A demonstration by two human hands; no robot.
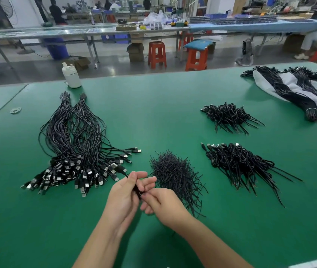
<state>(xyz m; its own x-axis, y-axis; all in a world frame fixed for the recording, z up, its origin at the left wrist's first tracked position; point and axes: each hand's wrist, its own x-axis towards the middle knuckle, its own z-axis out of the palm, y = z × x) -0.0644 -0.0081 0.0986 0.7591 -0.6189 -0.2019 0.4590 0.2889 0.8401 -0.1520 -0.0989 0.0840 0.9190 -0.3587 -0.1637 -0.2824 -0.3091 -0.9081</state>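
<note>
Two hands meet low in the middle of the green surface, just above it, with a folded black cable held between them. The left hand has its grip curled round the cable, thumb and fingers closed on the folded length, and one strand runs up and to the left from the fist. The right hand has its grip pressed together on the cable's lower end, pinching it with the fingertips. Just beyond the right hand lies a heap of short black ties. To the left, near the left hand, two long bundles of USB cables are spread with their plugs fanned toward the person. Two piles of coiled cables lie to the right, the nearer pile and the farther pile. A white bottle stands at the far edge, rubber bands lie well apart on the left, and more bundles rest on a grey bag at the far right.
</note>
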